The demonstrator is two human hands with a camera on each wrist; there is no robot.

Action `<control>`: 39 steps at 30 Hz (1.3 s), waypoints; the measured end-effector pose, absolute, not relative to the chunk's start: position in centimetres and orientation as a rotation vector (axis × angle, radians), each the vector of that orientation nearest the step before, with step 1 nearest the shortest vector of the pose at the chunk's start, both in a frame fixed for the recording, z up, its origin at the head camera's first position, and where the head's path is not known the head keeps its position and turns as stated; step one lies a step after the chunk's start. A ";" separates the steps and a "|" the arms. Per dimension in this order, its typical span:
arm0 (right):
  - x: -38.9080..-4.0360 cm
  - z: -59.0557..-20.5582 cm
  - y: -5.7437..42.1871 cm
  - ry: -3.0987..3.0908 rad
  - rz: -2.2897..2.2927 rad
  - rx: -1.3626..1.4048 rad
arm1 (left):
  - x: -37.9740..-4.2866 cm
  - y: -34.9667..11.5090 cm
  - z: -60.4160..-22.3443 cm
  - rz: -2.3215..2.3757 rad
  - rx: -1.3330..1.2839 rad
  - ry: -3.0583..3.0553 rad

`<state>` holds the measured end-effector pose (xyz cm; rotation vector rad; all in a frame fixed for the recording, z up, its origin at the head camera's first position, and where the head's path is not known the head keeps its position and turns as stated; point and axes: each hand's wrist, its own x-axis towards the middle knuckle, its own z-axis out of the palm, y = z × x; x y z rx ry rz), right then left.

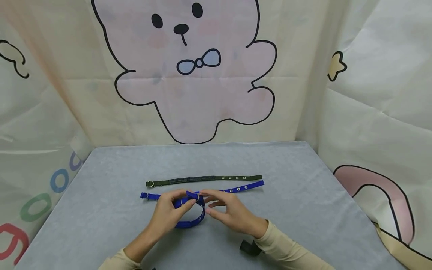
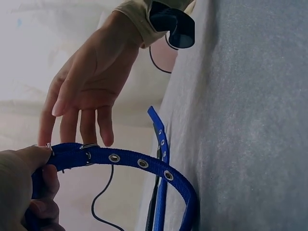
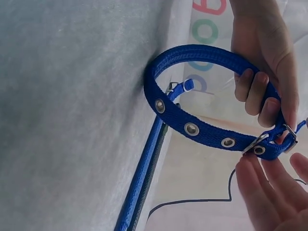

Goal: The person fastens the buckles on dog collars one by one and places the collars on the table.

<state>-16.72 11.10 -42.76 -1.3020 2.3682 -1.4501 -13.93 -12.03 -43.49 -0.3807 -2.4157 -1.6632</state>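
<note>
My left hand [image 1: 167, 210] grips a blue dog collar [image 1: 189, 224] with metal eyelets, its thumb pressed near the buckle. The collar is bent into a closed loop, and its strap end passes through the buckle [image 3: 289, 132] in the right wrist view. Next to the buckle sits a metal ring [image 3: 255, 143]. My right hand [image 1: 234, 214] is at the loop's right side, fingers extended, with fingertips [image 3: 248, 166] right at the eyelet strap by the ring and the thumb standing apart. In the left wrist view the loop's lower part [image 2: 190, 207] hangs close to the table.
Behind the hands a second blue collar [image 1: 246, 187] lies flat, partly hidden by them. Farther back, a dark green collar [image 1: 192, 180] lies stretched out on the grey tablecloth [image 1: 118, 165]. A black object [image 1: 249, 248] shows by the right sleeve. Printed curtains [image 1: 287, 112] enclose the table.
</note>
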 end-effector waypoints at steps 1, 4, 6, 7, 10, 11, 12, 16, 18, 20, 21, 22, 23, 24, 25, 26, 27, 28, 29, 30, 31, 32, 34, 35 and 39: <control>-16.7 -42.7 11.1 2.377 -1.440 -1.304 | -13.9 -12.0 -43.5 -1.647 -0.377 -2.421; -16.7 -42.5 10.9 2.418 -1.405 -1.322 | -13.8 -11.8 -43.5 -1.584 -0.372 -2.450; -16.5 -42.4 10.7 2.458 -1.382 -1.336 | -13.8 -11.7 -43.4 -1.550 -0.377 -2.479; -16.5 -42.4 10.6 2.479 -1.373 -1.341 | -13.7 -11.6 -43.3 -1.534 -0.384 -2.491; -16.2 -42.3 10.3 2.559 -1.347 -1.353 | -13.6 -11.5 -43.1 -1.496 -0.399 -2.526; -16.2 -42.2 10.1 2.585 -1.338 -1.351 | -13.5 -11.4 -43.1 -1.487 -0.398 -2.533; -16.1 -42.2 10.0 2.608 -1.333 -1.346 | -13.4 -11.4 -43.0 -1.474 -0.400 -2.540; -16.0 -42.1 9.7 2.672 -1.326 -1.310 | -13.3 -11.5 -42.7 -1.463 -0.407 -2.564; -15.9 -42.1 9.7 2.681 -1.336 -1.279 | -13.4 -11.6 -42.6 -1.476 -0.422 -2.577; -15.9 -42.2 9.7 2.686 -1.347 -1.255 | -13.4 -11.6 -42.5 -1.475 -0.441 -2.592; -15.9 -42.2 9.7 2.687 -1.354 -1.246 | -13.4 -11.6 -42.5 -1.471 -0.458 -2.596; -15.8 -42.3 9.7 2.692 -1.357 -1.242 | -13.3 -11.6 -42.5 -1.452 -0.467 -2.608; -15.8 -42.3 9.7 2.697 -1.359 -1.240 | -13.3 -11.5 -42.6 -1.430 -0.477 -2.617; -15.7 -42.3 9.7 2.702 -1.362 -1.241 | -13.3 -11.4 -42.6 -1.411 -0.487 -2.620; -15.7 -42.4 9.7 2.708 -1.364 -1.246 | -13.2 -11.4 -42.7 -1.394 -0.493 -2.617; -15.7 -42.4 9.7 2.718 -1.361 -1.252 | -13.2 -11.3 -42.7 -1.377 -0.496 -2.612; -15.6 -42.4 9.7 2.727 -1.363 -1.260 | -13.1 -11.2 -42.8 -1.361 -0.499 -2.607; -15.6 -42.5 9.7 2.739 -1.365 -1.269 | -13.1 -11.1 -42.7 -1.346 -0.499 -2.601; -15.6 -42.5 9.7 2.735 -1.382 -1.266 | -13.0 -11.0 -42.7 -1.329 -0.499 -2.593; -15.6 -42.5 9.7 2.726 -1.403 -1.264 | -12.9 -10.9 -42.7 -1.316 -0.494 -2.586; -15.6 -42.5 9.7 2.711 -1.426 -1.265 | -12.8 -10.9 -42.7 -1.301 -0.486 -2.584; -15.6 -42.6 9.7 2.688 -1.455 -1.263 | -12.8 -10.8 -42.7 -1.286 -0.485 -2.584; -15.6 -42.6 9.7 2.629 -1.515 -1.263 | -12.7 -10.8 -42.7 -1.260 -0.493 -2.588; -15.6 -42.7 9.7 2.599 -1.542 -1.265 | -12.6 -10.8 -42.8 -1.245 -0.497 -2.592; -15.5 -42.7 9.7 2.570 -1.604 -1.301 | -12.6 -10.8 -42.9 -1.189 -0.516 -2.621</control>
